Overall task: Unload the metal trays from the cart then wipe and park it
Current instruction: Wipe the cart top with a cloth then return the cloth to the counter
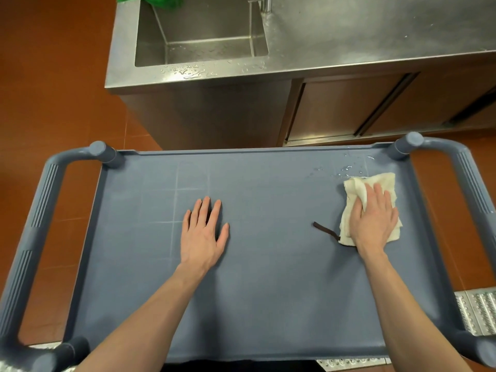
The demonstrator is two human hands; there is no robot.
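Cart (268, 277) top fills the lower frame, long axis running left to right, no trays on it. Right hand (374, 218) lies flat on a white cloth (375, 183) at right of centre, fingers straight and close together, pressing it to the surface; a dark strap (326, 230) trails from the cloth's lower left edge. Water drops (351, 167) sit just above the cloth, toward the upper right corner of the top. Left hand (204, 232) rests palm-down at centre, fingers straight and slightly spread, holding nothing. Unwiped surface lies mostly to the left of the cloth, so the wipe likely runs leftward along the long axis. Sink (201, 53) stands beyond the cart, upper frame.
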